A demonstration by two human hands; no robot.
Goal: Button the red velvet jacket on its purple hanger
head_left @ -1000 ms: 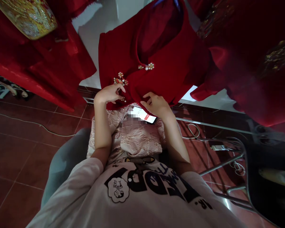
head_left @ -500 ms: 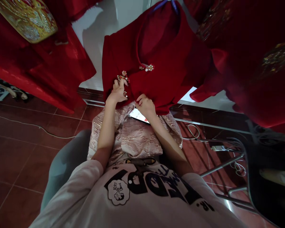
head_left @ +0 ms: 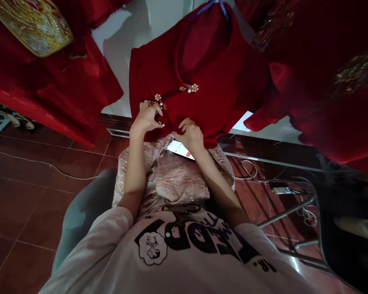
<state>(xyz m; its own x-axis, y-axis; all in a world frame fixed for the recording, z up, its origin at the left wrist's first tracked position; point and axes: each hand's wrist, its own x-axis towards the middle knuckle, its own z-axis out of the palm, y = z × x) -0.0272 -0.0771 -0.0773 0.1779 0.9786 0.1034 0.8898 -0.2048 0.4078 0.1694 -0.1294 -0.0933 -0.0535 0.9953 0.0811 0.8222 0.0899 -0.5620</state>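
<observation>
A red garment [head_left: 214,98] with a wide neck opening hangs in front of me, its lower edge reaching my lap. Beaded flower trims [head_left: 189,88] of pearls sit at the neckline, and another flower trim [head_left: 158,98] shows beside my left hand. My left hand [head_left: 144,119] is curled on the garment's left part, fingers at the upper trim and thumb by a lower pearl. Near the hem, my right hand [head_left: 190,134] rests against the cloth with thumb and forefinger apart. Beneath it, a lit phone [head_left: 180,148] lies on pink brocade cloth [head_left: 182,179] across my lap.
More red garments hang at left [head_left: 88,90] and right [head_left: 313,106], some with gold embroidery. A white cable [head_left: 58,168] crosses the tiled floor [head_left: 24,204]. At right stand a metal-legged chair [head_left: 320,228] and a charger plug [head_left: 282,190].
My left hand has shifted slightly left, drawing the garment's left part along. The right thumb and forefinger, pinched together at the hem before, have spread apart.
</observation>
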